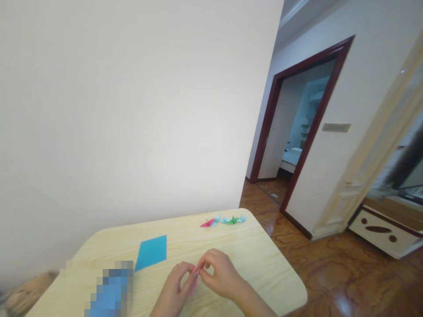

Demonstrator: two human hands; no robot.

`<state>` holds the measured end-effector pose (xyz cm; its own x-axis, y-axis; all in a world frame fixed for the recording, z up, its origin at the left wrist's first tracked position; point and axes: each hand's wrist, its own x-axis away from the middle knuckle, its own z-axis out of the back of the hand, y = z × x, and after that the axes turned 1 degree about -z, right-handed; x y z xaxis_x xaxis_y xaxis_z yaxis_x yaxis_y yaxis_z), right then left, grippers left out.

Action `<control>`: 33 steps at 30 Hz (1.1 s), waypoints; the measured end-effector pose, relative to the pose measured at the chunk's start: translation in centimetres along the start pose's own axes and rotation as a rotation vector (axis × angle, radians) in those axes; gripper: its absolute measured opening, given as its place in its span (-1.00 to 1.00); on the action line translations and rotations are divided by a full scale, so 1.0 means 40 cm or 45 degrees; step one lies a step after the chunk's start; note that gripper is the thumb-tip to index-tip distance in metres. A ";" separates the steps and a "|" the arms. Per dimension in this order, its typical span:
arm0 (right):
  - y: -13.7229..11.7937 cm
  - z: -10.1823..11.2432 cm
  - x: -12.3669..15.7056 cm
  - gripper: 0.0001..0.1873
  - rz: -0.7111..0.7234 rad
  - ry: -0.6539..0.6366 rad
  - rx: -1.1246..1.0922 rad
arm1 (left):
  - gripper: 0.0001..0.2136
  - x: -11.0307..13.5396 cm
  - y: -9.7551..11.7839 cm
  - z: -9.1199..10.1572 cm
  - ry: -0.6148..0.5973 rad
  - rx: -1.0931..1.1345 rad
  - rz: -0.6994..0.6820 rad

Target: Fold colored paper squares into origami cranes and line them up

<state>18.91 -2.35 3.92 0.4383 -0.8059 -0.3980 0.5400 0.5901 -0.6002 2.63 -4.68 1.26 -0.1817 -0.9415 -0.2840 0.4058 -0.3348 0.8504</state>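
Left hand [177,283] and right hand [220,272] pinch pink paper [194,285]

White wall [132,110], pale wooden table [257,253], dark-red doorframe [313,132], glossy brown floor [330,273]

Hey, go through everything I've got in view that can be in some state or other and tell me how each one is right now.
Left hand, fingers pinching
Right hand, fingers pinching
Pink paper, folded, held between both hands
Blue sheet, flat on the table
Paper birds, folded, in a row
Doorway, open
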 end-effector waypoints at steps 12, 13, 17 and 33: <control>-0.028 0.015 0.002 -0.95 0.195 0.047 0.270 | -0.76 -0.005 -0.005 0.026 0.043 -0.033 -0.057; -0.030 0.016 0.001 -0.95 0.197 0.055 0.271 | -0.74 -0.004 -0.005 0.026 0.039 -0.013 -0.043; -0.030 0.013 -0.003 -0.93 0.207 0.091 0.255 | -0.73 -0.002 -0.005 0.022 0.064 0.056 -0.008; -0.044 -0.026 0.001 -0.90 0.318 0.215 0.233 | -0.57 -0.001 0.004 0.035 0.214 0.166 0.187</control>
<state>17.24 -3.46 4.25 0.4563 -0.6230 -0.6353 0.5576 0.7566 -0.3416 1.43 -4.65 2.03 0.0268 -0.9765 -0.2137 0.2963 -0.1965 0.9347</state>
